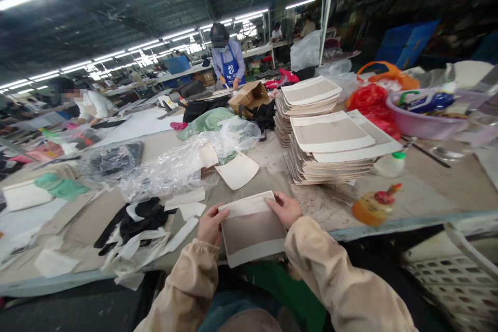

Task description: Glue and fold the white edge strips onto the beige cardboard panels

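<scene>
Between my two hands is a flat panel (254, 228), taupe in the middle with off-white bands along its top and bottom. My left hand (210, 225) grips its upper left corner, thumb on top and fingers underneath. At the upper right corner, my right hand (287, 209) pinches the edge with the thumb on the face. The panel tilts toward me over the table's front edge. Beyond it lies a loose cream panel (238, 170). Two tall stacks of similar panels, a nearer stack (330, 140) and a farther stack (309, 94), stand to the right.
A bottle of amber liquid (372, 208) with a red cap and a green-capped bottle (391, 165) stand right. Behind them is a purple basin (424, 122). Clear plastic (167, 166) and black scraps (146, 220) lie left. A white basket (455, 280) stands below right. Two people work across the tables.
</scene>
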The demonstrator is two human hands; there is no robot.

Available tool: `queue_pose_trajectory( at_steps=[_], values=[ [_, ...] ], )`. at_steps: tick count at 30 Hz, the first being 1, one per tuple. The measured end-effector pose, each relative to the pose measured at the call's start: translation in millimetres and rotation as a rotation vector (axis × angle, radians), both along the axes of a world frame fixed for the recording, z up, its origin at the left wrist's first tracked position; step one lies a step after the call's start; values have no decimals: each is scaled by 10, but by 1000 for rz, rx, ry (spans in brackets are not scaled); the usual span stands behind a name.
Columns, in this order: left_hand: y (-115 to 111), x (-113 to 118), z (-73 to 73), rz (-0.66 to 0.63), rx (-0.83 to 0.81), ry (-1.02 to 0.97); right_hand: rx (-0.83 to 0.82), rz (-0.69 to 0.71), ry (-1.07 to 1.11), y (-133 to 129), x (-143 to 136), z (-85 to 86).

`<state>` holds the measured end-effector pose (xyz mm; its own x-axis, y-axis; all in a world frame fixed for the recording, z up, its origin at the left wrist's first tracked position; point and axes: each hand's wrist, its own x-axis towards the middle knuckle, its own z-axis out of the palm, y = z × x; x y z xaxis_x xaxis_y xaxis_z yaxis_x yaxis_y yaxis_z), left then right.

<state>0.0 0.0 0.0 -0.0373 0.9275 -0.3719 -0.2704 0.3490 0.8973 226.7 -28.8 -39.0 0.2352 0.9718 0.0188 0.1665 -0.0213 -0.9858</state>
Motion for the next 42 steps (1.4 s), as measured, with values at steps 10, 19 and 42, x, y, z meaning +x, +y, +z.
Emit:
queue_pose_trajectory(
  at_steps=[10, 19, 42],
  values=[
    [-345, 202, -61, 14, 90, 20, 109, -87, -132, -181, 49, 160],
    [-505, 345, 91, 64, 161, 25, 186, -125, -64, -255, 166, 217],
    [-693, 363, -61, -31, 148, -94, 174, -85, -65, -310, 230, 268]
  ],
)
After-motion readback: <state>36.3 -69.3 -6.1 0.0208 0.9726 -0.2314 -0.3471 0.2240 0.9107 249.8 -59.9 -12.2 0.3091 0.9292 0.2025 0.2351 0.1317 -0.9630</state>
